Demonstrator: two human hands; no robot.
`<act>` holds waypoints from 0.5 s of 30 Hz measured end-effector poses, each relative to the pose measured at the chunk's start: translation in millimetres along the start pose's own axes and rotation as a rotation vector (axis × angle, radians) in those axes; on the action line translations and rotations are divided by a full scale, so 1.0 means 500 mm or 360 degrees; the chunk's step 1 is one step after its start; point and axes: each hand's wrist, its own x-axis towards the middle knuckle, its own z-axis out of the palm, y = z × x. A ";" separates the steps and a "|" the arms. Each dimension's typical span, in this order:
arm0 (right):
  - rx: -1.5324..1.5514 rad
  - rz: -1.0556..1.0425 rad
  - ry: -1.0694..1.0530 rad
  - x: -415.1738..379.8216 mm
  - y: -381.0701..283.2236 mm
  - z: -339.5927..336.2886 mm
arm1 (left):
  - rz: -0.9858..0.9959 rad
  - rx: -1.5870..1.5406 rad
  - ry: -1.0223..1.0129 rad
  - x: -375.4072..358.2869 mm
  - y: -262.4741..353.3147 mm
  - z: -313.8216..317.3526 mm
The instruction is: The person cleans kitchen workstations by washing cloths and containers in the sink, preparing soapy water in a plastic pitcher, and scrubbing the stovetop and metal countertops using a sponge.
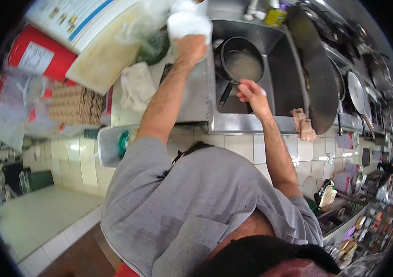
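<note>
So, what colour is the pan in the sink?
The pan is black; the head view shows it best.

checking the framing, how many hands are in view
2: the left hand at the white container, the right hand by the black pan in the sink.

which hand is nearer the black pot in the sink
Right. The right hand is by the near edge of the black pot; contact is unclear. The left hand is outside the sink, to the left, at a white container.

A loose grey shirt with 2 short sleeves is worn.
</note>
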 end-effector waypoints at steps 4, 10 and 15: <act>-0.0589 -0.0462 -0.0496 0.071 -0.001 0.169 | 0.0137 -0.0545 -0.0019 -0.024 -0.047 -0.015; -0.0705 -0.1128 0.0210 0.116 -0.128 0.243 | -0.0031 -0.1086 0.0532 -0.110 -0.233 0.036; -0.0730 -0.1104 0.0215 0.298 -0.265 0.244 | -0.0440 -0.0691 -0.0144 -0.207 -0.225 0.164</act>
